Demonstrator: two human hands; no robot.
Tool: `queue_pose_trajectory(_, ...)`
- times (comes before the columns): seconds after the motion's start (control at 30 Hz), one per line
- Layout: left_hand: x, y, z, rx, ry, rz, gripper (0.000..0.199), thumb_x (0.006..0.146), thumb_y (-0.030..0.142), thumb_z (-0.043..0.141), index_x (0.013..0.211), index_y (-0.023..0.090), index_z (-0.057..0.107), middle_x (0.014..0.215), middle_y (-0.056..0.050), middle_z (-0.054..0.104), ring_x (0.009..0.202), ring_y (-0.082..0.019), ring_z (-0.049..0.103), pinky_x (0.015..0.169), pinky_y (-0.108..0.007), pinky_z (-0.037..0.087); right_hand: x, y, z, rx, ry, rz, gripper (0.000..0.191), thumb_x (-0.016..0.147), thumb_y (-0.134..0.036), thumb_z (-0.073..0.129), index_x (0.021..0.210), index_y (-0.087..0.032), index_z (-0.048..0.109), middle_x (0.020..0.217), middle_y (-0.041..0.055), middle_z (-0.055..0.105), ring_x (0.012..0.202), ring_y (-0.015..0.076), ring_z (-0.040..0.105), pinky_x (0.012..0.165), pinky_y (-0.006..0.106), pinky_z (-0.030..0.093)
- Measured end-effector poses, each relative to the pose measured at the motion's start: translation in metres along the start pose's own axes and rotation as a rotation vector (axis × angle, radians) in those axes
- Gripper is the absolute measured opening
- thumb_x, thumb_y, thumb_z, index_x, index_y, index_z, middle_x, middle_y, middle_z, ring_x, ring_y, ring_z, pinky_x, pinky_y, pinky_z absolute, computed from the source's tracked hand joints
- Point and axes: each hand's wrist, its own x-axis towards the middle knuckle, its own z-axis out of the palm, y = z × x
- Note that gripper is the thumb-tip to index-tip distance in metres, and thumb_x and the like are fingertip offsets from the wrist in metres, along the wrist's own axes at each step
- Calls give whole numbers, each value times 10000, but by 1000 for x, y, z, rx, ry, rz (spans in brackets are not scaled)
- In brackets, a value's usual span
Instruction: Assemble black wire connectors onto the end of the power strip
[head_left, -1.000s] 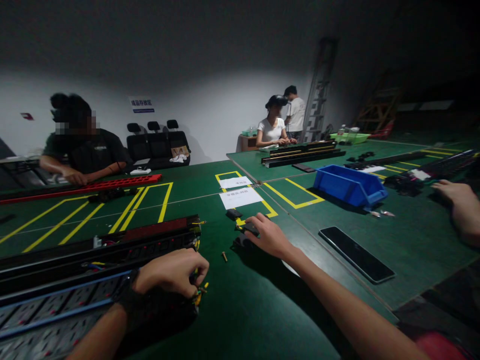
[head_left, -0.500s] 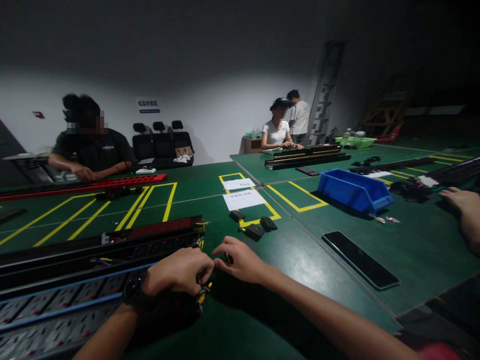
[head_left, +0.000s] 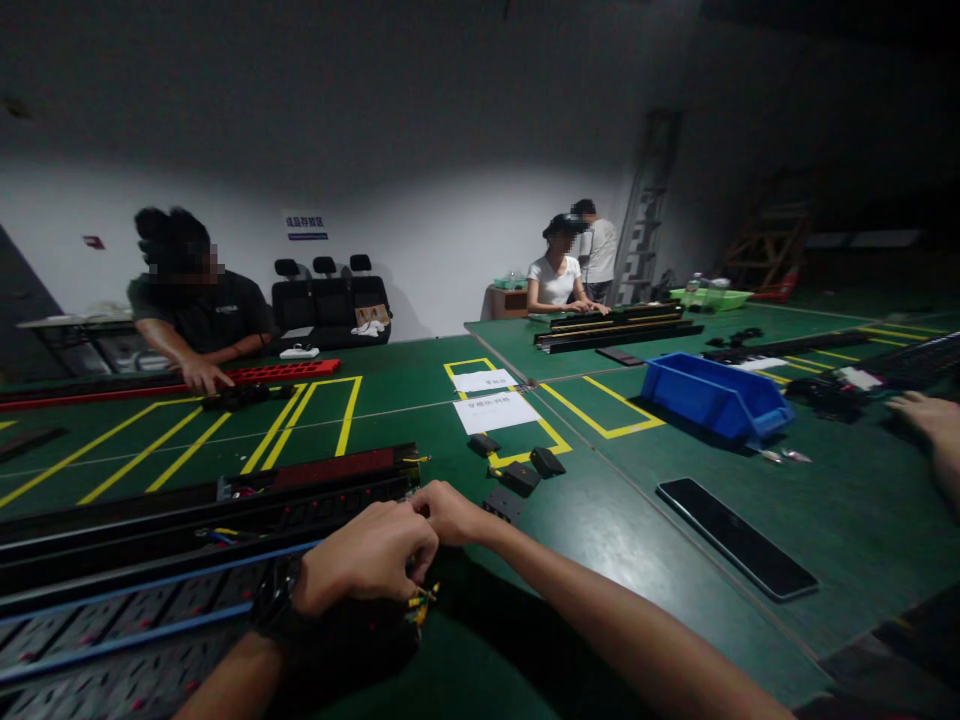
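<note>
My left hand [head_left: 371, 553], a dark watch on its wrist, is closed with curled fingers over the near end of the black power strips. Yellow and green wires [head_left: 424, 600] stick out just below its fingertips. My right hand [head_left: 452, 514] meets it, fingers bent in and partly hidden behind the left; what either one pinches cannot be made out. Under and left of the hands lie long socket strips [head_left: 124, 628] with blue edges and red dots. Behind them is a black channel [head_left: 330, 468] with loose wires at its end. A flat black slotted piece [head_left: 504, 505] lies beyond my right wrist.
Small black blocks [head_left: 520, 478] lie near two paper labels [head_left: 496, 412] on the green table. To the right are a phone [head_left: 739, 538], a blue bin [head_left: 716, 400] and another person's hand [head_left: 930, 420]. Co-workers sit across the table.
My right hand has moved left against my left hand, its fingers now bent in, and the slotted piece shows. The co-worker at left has reached to the dark parts. The view has tilted slightly.
</note>
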Motion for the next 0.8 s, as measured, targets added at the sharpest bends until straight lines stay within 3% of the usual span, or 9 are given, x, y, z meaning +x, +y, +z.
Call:
queue_pose_trajectory(0.13,1,1,10,15,5,23,103,689,141,667,727,236,669,796,23,718,743,-174,599,632,-297,336,-12,4,-10,40,192,79,267,982,-312,621,932,-115,794,814,36,755,700,150,606,624,235,461)
queue_pose_trajectory(0.2,4,2,17,34,-7,25,138,661,110,657,723,232,637,794,15,707,733,-182,597,609,-308,316,-25,8,-22,23,269,122,312,1008,-348,597,936,-114,791,827,57,764,696,155,614,615,244,456)
queue_pose_trajectory(0.37,6,3,24,51,-5,19,197,656,103,662,784,239,600,824,1,688,737,-206,600,589,-320,294,-72,24,-57,-112,333,185,142,889,-246,710,790,-169,777,711,25,722,658,168,612,617,272,412)
queue_pose_trajectory(0.53,5,-7,21,6,-17,73,169,696,152,643,834,248,623,890,3,716,813,-212,629,649,-313,350,-103,36,-79,-269,497,260,162,941,-216,620,913,-179,775,863,78,730,797,227,645,741,340,447)
queue_pose_trajectory(0.63,6,-10,19,-2,-20,73,178,694,150,641,839,252,631,901,9,720,829,-211,631,655,-310,356,-108,29,-80,-317,598,211,170,965,-218,594,950,-180,758,862,71,689,813,227,642,760,341,459)
queue_pose_trajectory(0.7,6,-9,17,1,-27,55,164,697,159,658,831,252,633,875,16,715,804,-206,625,639,-308,344,-108,16,-71,-278,528,101,155,958,-192,597,965,-189,752,850,50,682,788,204,640,749,317,465)
queue_pose_trajectory(0.8,4,-3,13,20,-28,4,92,722,196,684,781,246,633,798,22,698,725,-195,608,603,-307,315,-109,-11,-44,-191,224,-37,151,961,-227,654,1053,-204,771,921,48,697,835,194,653,770,296,478)
